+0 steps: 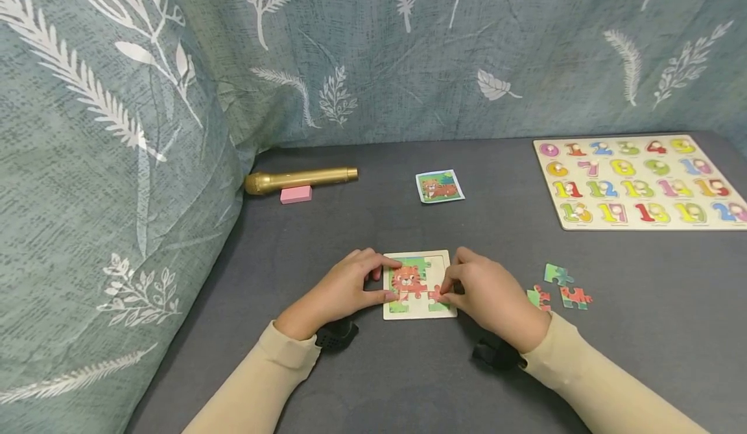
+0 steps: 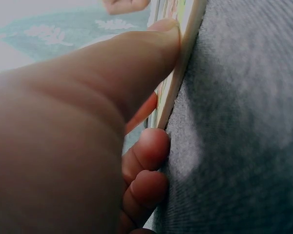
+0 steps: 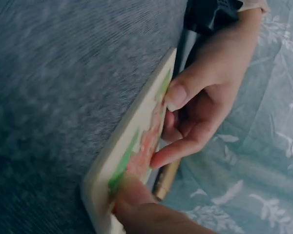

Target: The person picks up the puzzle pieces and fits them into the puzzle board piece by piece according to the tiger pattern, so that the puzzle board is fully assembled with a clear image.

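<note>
Puzzle tray: the pale wooden tray [image 1: 417, 315] lies flat on the worktop [image 1: 408, 375], between the two hands and touched by both.
Tray direction: nearly square, so a long axis is hard to tell; the near edge runs almost crosswise before the person, its right end a touch farther off.
Tiger picture: the red tiger face [image 1: 406, 279] sits in the left half, ears toward the far edge, chin toward the person; bare wood shows at upper right.
Left hand: the left hand [image 1: 350, 285] comes in from the left, thumb and forefinger wide apart on the tray's face, other fingers bent at its left edge.
Right hand: the right hand [image 1: 490, 291] reaches over the right edge, thumb and forefinger narrowed, pinching a corner piece.
Corner piece: the red and green corner piece [image 1: 434, 303] lies at the tray's lower right, under the right fingertips; partly covered, so its long axis cannot be told.
Loose pieces: three, right of the right hand: a green piece [image 1: 556, 274] farthest off, a red-green piece [image 1: 576, 298] nearer, and a third piece [image 1: 535, 296] partly behind the hand.
Picture card: the tiger card [image 1: 439, 187] lies beyond the tray, slightly turned.
Far left: a gold microphone [image 1: 309, 178] lies crosswise, a pink block [image 1: 296, 194] just before it.
Far right: number board [image 1: 642, 223].
</note>
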{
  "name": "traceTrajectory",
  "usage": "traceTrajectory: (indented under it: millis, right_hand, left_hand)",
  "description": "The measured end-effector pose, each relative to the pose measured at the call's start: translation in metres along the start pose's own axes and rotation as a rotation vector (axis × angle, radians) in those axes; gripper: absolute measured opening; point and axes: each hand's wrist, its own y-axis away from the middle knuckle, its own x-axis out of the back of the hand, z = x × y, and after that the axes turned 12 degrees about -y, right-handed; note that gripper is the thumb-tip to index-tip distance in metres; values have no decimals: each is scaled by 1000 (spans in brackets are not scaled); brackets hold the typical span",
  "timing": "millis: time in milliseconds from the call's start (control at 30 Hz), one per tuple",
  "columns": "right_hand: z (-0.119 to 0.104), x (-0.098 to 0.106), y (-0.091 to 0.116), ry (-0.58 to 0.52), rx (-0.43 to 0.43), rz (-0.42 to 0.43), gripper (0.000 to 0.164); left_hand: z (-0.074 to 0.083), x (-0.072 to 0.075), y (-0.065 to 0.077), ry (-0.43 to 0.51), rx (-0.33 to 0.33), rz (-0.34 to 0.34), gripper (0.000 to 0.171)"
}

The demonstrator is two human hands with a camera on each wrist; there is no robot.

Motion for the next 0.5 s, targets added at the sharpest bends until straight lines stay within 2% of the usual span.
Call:
traceTrajectory:
  millis: [100,200,300,367,433,500]
  right_hand:
    - [-3,11,4,97,7,-15,13]
    - [1,36,9,171,-12,-25,16]
    - [14,67,19,234,-113,-90,22]
    - [24,80,28,258,-207,-177,27]
    - [32,86,36,254,-276,-251,32]
    - [40,87,43,222,-301,-287,34]
  left_hand:
    - [0,-1,-1,1,-2,0,47]
    - [1,-2,-2,3,-10,1,48]
    - [0,-2,-2,10,-10,4,48]
    - [0,-1,-1,13,-6,4,48]
    - [0,0,0,18,-2,8,48]
    - [0,0,0,16,-4,12,48]
